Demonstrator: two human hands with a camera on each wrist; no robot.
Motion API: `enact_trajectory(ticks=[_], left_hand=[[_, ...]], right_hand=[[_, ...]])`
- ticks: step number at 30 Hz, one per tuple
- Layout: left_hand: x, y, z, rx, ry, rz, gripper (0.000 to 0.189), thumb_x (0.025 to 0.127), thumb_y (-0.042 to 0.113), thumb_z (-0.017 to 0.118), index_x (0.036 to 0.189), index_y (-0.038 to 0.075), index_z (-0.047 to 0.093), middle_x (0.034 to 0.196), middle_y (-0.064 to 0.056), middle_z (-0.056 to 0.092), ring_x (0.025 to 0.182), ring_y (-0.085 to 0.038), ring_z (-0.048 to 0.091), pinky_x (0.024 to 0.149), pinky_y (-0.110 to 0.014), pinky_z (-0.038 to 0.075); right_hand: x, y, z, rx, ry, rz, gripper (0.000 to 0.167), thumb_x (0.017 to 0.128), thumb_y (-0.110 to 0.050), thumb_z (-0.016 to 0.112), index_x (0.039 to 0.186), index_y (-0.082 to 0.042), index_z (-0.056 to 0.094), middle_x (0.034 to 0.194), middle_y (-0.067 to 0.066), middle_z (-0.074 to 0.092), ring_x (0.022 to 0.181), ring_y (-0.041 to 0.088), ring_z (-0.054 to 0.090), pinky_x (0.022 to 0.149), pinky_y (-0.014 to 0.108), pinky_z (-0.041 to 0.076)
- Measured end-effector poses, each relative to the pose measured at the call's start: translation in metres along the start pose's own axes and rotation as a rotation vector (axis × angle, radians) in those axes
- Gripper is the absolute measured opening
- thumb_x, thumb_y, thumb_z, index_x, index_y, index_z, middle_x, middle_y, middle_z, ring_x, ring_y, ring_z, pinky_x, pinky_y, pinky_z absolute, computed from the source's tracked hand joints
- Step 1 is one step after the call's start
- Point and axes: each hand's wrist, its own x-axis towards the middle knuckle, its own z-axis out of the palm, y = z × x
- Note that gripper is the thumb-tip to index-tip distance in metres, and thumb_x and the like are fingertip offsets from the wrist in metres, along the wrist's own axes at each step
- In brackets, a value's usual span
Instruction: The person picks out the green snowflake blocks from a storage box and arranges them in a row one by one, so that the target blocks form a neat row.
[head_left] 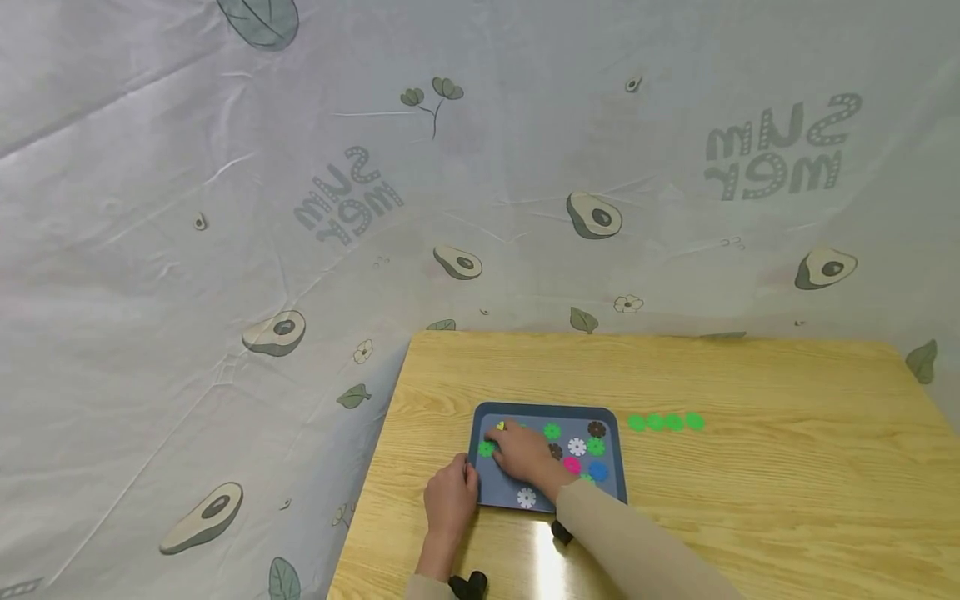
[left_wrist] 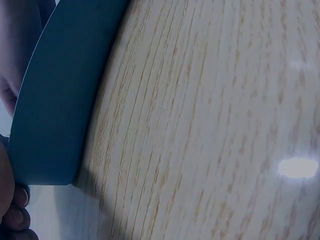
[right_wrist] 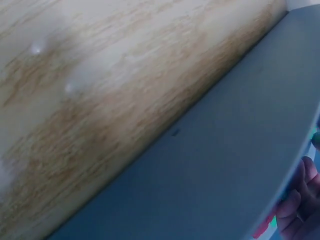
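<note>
A dark blue-grey tray [head_left: 546,409] holds several flower-shaped plastic discs with notched rims. My left hand [head_left: 452,493] grips the tray's left side near its front corner; in the left wrist view, curled fingers [left_wrist: 16,216] show at the tray wall [left_wrist: 65,100]. Over the left part of the tray my right hand [head_left: 523,454] reaches down, finger and thumb apart. Its fingertips are right by a yellow disc [head_left: 500,426] and a green disc [head_left: 486,449]. In the right wrist view, bent fingers [right_wrist: 289,206] show past the tray wall [right_wrist: 200,165], with the fingertips' contact partly hidden.
To the tray's right, several green discs [head_left: 675,422] form a row on the wooden table [head_left: 787,467]. Within the tray lie white [head_left: 527,498], pink [head_left: 572,465], blue [head_left: 598,472] and brown discs [head_left: 597,429]. A printed cloth [head_left: 525,167] hangs behind the table.
</note>
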Motion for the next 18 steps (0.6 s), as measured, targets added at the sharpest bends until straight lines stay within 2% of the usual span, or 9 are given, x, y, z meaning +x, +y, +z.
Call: enact_trajectory(ticks=[4,9,11,14,18], left_hand=[[0.0,0.0,0.001,0.005,0.001,0.003,0.011,0.091,0.01,0.073,0.1,0.004,0.076,0.068,-0.005,0.067,0.047,-0.013,0.051,0.042,-0.032,0.04],[0.001,-0.001,0.002,0.005,0.008,0.009,0.012,0.091,0.011,0.073,0.101,0.004,0.076,0.07,-0.006,0.069,0.048,-0.015,0.055,0.043,-0.033,0.042],[0.001,-0.001,0.002,0.004,0.011,0.01,0.012,0.091,0.01,0.073,0.101,0.004,0.076,0.071,-0.007,0.07,0.049,-0.015,0.056,0.043,-0.033,0.042],[0.0,-0.003,0.002,0.004,0.019,0.008,0.011,0.091,0.01,0.073,0.1,0.004,0.077,0.07,-0.007,0.07,0.049,-0.015,0.056,0.043,-0.032,0.042],[-0.002,-0.002,0.003,0.006,0.029,0.012,0.01,0.09,0.009,0.073,0.098,0.004,0.077,0.068,-0.007,0.069,0.047,-0.013,0.053,0.041,-0.032,0.041]], right_hand=[[0.001,-0.002,0.002,0.017,0.014,-0.01,0.039,0.094,-0.038,0.075,0.127,-0.016,0.071,0.115,0.012,0.062,0.093,0.032,0.068,0.075,0.049,0.055],[0.004,-0.005,0.002,0.065,-0.009,0.01,0.025,0.091,-0.031,0.078,0.107,-0.014,0.069,0.103,0.006,0.059,0.084,0.024,0.063,0.072,0.044,0.054],[0.004,-0.005,0.001,0.126,-0.023,0.016,0.02,0.089,-0.024,0.078,0.101,-0.013,0.065,0.097,0.003,0.059,0.081,0.02,0.059,0.072,0.041,0.052],[0.003,-0.004,-0.002,0.244,-0.016,-0.002,0.016,0.09,-0.014,0.076,0.099,-0.011,0.064,0.086,-0.001,0.057,0.074,0.016,0.054,0.069,0.038,0.049],[-0.001,0.005,-0.014,0.383,0.049,-0.035,0.012,0.093,-0.007,0.07,0.104,-0.008,0.065,0.077,-0.005,0.053,0.065,0.011,0.049,0.063,0.032,0.044]])
